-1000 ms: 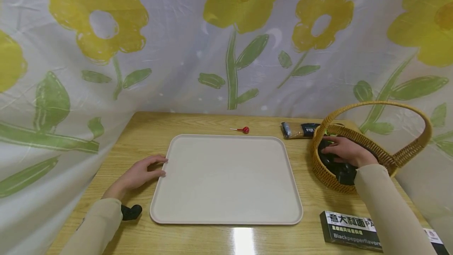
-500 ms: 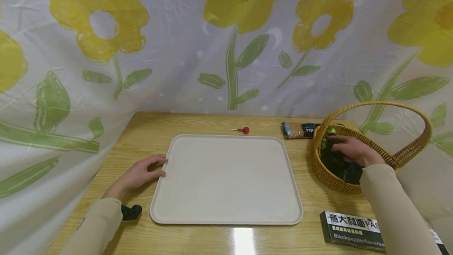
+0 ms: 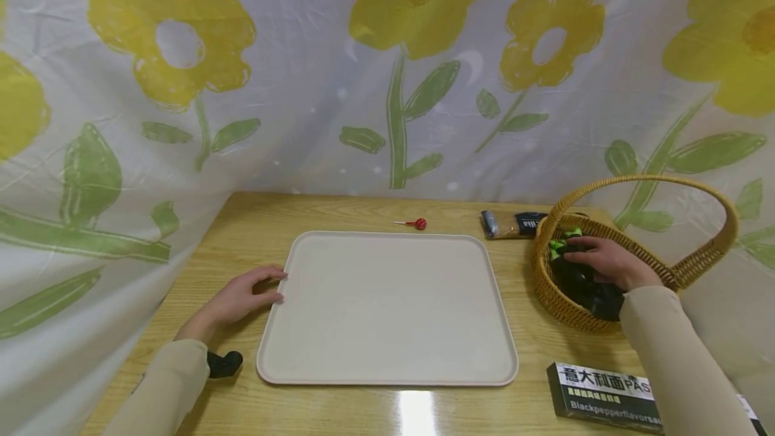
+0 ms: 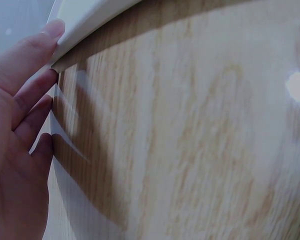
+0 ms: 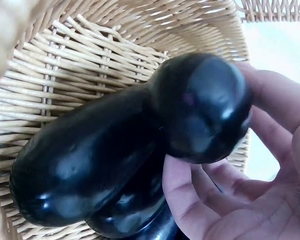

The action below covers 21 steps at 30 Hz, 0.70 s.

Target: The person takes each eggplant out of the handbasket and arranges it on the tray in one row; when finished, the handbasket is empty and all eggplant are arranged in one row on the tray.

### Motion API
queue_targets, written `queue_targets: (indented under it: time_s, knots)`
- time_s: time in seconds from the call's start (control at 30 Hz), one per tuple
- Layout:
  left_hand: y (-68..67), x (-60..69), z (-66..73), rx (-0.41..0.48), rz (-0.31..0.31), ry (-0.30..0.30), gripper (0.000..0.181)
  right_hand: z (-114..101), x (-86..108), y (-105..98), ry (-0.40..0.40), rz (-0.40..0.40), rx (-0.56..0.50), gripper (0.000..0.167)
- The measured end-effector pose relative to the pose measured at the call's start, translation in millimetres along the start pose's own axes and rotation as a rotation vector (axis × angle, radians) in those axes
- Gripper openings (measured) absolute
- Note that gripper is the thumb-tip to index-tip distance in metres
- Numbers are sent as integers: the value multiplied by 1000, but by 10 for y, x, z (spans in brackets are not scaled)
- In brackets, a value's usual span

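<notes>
My left hand [image 3: 239,298] rests on the table with its fingertips at the left rim of a white rectangular tray [image 3: 387,308]. In the left wrist view its thumb lies by the tray's edge and the other fingers are loosely bent, gripping nothing. On the right, my right hand [image 3: 611,262] reaches into a wicker basket [image 3: 563,305] and grips a dark, glossy eggplant [image 5: 200,107], fingers and thumb on either side of it. Beneath it lie more eggplants [image 5: 75,160], with green stem ends [image 3: 556,246] at the basket's left side. Part of the gripped eggplant is hidden by the hand.
A red lollipop [image 3: 420,224] lies behind the tray. Next to the basket is a pasta packet [image 3: 505,224]. A black pasta box [image 3: 605,395] stands at the front right, partly under the right sleeve. The basket's tall handle [image 3: 654,180] arches above it.
My right hand has shifted a little to the right inside the basket, and several green stem ends have come into view. The left hand and the tray have stayed in place.
</notes>
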<state>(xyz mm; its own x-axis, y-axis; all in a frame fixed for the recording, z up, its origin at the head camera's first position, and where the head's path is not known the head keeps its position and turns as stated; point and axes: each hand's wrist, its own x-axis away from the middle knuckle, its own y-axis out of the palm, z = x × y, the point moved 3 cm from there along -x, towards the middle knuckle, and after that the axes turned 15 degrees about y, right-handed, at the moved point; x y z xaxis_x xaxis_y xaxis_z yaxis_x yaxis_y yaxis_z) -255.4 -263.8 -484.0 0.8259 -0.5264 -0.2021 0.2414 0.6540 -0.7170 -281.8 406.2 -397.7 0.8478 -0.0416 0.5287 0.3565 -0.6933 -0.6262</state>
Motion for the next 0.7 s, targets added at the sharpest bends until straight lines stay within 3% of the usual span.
queue_targets:
  time_s: [0.37, 0.53, 0.7]
  knots:
    - [8, 12, -21, 2, -1, -7, 49, 26, 102, 15, 15, 74, -16, 74]
    - [8, 13, -35, -7, 0, -13, 50, -64, 292, 85, -22, 141, 26, 76]
    - [16, 6, -48, -14, 4, -22, 50, -174, 553, 193, -80, 216, 84, 69]
